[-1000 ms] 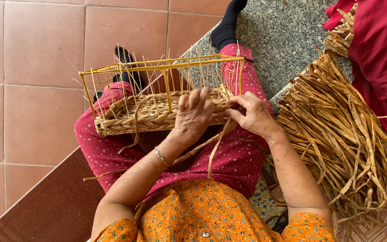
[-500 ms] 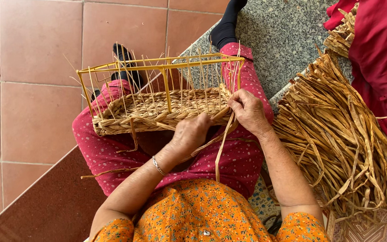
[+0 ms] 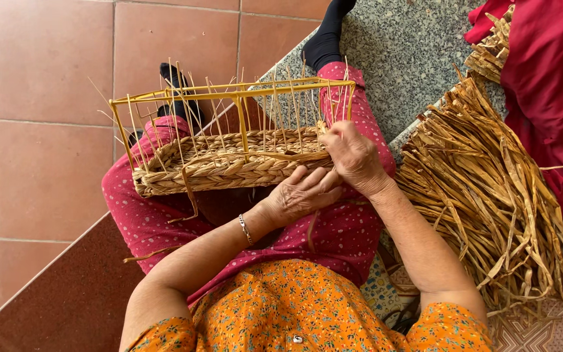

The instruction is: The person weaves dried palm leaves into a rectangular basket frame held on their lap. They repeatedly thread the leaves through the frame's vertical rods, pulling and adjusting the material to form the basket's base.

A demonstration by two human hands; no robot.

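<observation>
Risen to the woven basket, left hand presses flat; right hand pinches a fibrous strand.

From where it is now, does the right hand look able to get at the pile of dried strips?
Probably yes. The right hand grips the basket edge, and the pile of dried strips lies close on that same side, with nothing between them. It would have to let go of the weave first.

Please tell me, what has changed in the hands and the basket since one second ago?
The left hand slid down off the woven basket to its near corner. The right hand moved up along the corner, pulling the straw strand tight. The yellow frame and straw pile stayed put.
</observation>
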